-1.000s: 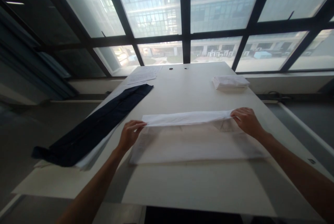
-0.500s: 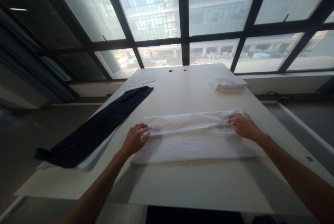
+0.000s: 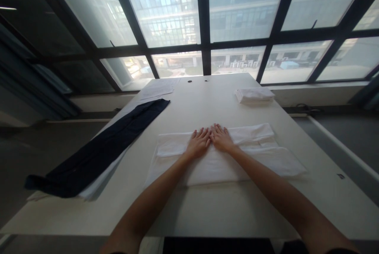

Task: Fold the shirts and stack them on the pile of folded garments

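Observation:
A white cloth [image 3: 204, 167] lies in front of me, its far part folded over into a long band. What kind of garment or linen it is, I cannot tell. My left hand [image 3: 199, 143] rests flat on the folded band near its middle, fingers stretched out. Right beside it, my right hand [image 3: 220, 138] also presses flat on the cloth, and the two hands touch or nearly touch at the thumbs. Neither hand grips anything. Small creases show on the band to the right of my hands.
The white table [image 3: 219, 108] stands before large windows. On its left lie dark navy folded fabric [image 3: 100, 147] over white cloth, and papers or thin white sheets [image 3: 158, 88] behind. A stack of folded white cloth [image 3: 254, 95] sits at the far right.
Both hands have moved inward from the two ends of the folded band to its middle. Their fingers, curled at the ends before, now lie flat on the cloth.

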Demonstrator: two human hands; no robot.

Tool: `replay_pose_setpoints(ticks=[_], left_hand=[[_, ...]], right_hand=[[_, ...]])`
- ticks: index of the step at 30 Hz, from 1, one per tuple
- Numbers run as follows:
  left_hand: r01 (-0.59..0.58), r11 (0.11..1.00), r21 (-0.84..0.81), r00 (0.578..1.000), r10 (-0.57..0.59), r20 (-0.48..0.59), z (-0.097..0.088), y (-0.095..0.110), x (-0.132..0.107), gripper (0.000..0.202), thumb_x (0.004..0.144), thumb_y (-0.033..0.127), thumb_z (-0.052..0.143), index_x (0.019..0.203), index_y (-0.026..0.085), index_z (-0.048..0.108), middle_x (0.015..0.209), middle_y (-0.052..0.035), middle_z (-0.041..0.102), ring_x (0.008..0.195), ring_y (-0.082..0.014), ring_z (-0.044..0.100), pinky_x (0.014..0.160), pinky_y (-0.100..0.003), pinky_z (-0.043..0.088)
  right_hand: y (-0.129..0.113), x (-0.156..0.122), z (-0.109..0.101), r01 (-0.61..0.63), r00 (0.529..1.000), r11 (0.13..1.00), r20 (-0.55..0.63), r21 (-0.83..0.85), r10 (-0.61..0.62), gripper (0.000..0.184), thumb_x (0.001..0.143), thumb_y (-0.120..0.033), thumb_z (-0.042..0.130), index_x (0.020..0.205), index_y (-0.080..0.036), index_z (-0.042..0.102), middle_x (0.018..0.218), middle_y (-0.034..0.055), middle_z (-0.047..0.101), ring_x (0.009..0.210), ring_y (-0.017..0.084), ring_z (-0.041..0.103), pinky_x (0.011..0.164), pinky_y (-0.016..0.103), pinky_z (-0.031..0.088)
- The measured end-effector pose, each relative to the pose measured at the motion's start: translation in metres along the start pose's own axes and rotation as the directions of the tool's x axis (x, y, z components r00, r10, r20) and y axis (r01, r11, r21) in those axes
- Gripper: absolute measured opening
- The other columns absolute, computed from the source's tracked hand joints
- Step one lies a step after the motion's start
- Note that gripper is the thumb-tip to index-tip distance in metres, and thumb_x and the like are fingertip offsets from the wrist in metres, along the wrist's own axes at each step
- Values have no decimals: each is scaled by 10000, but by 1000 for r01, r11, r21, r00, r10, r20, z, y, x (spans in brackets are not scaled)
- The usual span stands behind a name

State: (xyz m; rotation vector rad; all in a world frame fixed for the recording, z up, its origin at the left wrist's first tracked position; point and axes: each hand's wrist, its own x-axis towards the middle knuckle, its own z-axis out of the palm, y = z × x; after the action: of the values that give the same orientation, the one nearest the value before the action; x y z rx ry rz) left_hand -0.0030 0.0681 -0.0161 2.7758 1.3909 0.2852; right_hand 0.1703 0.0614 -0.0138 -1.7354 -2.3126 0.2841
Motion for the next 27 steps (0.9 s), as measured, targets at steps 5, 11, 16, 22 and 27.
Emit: replay_pose_setpoints(ticks=[5,11,16,22,27], left_hand=[[8,1000,-1,999,-8,43,-6,-2,-2,579,1081,395,296,1632,230,356,1691,-74,327,1580,-313,257,1281,-570,197],[44,999,27,996,-46,75,-7,2,1,592,1084,409,266,1642,221,324,1705,-37,300,1593,-291,220,1298,-536,165],[86,996,33,993,-89,75,-9,5,0,622,1087,458,260,1649,196,305,1711,-53,284,1599,-290,196,1303,-499,163],[234,970,70,961,-242,135,-26,-45,-28,683,1086,530,235,1675,188,191,1727,-91,213,1603,-277,177,1280,-507,212],[342,926,160,919,-365,148,-39,-106,-61,658,1089,492,200,1663,174,237,1721,-111,228,1597,-309,190,1259,-562,227]], right_hand=[[59,-17,-11,-155,988,988,-7,-16,155,707,1064,-552,292,1647,-153,266,1718,183,224,1598,314,173,1262,590,150],[160,-56,-40,-563,826,808,-96,-175,555,747,1066,-535,205,1646,-66,255,1726,187,193,1604,278,145,1278,542,92],[176,-69,-48,-606,795,774,-109,-184,597,751,1057,-524,196,1642,-59,262,1727,181,197,1603,282,153,1273,557,131],[171,-69,-46,-588,809,790,-132,-174,573,761,1050,-529,178,1629,-50,292,1718,189,231,1596,289,177,1271,572,147],[176,-70,-45,-581,813,801,-153,-142,562,767,1046,-539,188,1620,-46,314,1711,191,250,1590,299,196,1268,582,155]])
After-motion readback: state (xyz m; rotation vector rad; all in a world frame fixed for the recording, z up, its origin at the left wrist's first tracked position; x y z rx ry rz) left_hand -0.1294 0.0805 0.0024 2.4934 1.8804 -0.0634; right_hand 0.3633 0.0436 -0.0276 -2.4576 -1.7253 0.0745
